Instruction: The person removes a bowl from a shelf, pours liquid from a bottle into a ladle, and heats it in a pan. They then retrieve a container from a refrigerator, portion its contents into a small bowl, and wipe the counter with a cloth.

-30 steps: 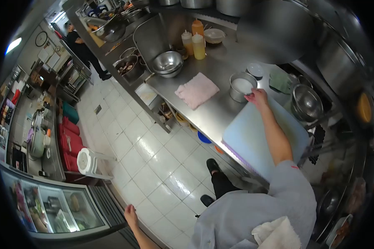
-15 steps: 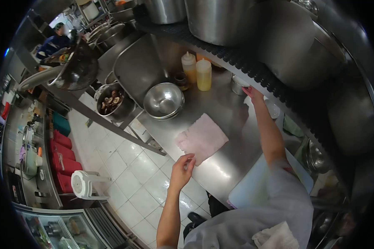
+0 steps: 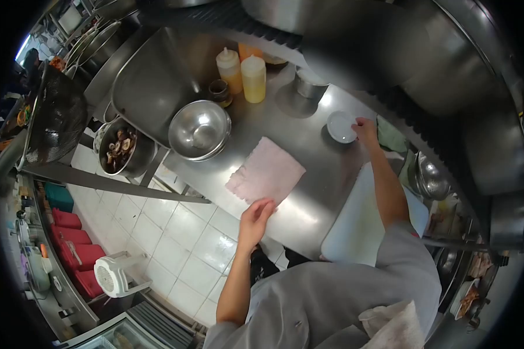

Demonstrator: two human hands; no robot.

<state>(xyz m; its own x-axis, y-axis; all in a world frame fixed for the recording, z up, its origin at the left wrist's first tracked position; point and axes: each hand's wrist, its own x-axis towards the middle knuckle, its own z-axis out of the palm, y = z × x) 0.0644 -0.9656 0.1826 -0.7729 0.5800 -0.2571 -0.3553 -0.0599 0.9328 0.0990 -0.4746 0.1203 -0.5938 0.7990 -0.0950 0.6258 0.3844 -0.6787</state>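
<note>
A pale pink cloth (image 3: pixel 268 168) lies flat on the steel worktop. My left hand (image 3: pixel 256 221) is at its near edge, thumb and fingers drawn together on the cloth's corner. Farther right, my right hand (image 3: pixel 365 131) grips the rim of a small white bowl (image 3: pixel 340 127) on the worktop. Behind that bowl stands a small metal pot (image 3: pixel 311 85), partly under the shelf. Stacked metal bowls (image 3: pixel 199 129) sit left of the cloth.
Squeeze bottles (image 3: pixel 254 79) and a small dark jar (image 3: pixel 219 92) stand at the back. A cutting board (image 3: pixel 355 224) lies to my right. Overhead runs a black ribbed shelf edge (image 3: pixel 239 26) with large pots. A pot of mushrooms (image 3: pixel 119 151) is at left.
My right hand has left the metal pot and moved nearer to me, onto the white bowl. The view has shifted; my left hand stays by the cloth's corner.
</note>
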